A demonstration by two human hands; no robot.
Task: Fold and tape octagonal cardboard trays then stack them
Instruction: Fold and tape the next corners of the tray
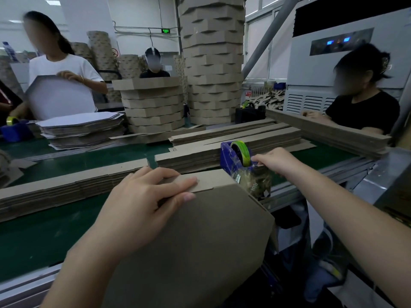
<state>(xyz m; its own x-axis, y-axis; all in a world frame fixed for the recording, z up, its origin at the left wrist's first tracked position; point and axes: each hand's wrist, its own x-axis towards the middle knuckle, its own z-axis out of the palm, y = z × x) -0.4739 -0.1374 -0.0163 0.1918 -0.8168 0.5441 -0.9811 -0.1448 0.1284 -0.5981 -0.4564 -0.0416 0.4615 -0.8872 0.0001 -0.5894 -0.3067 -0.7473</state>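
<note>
Beyond the green belt (66,230), finished trays (213,63) stand in tall stacks. Our tray (200,241) sits at the near edge, folded, our left hand (146,196) pressing its flap with flat fingers. Our right hand (275,162) curls at the tape dispenser (229,158), hold unclear. Taping and stacking remain.

Left hand (142,196) presses folded flap on cardboard tray (200,241); right hand (275,162) pinches at blue tape dispenser (240,161).
</note>
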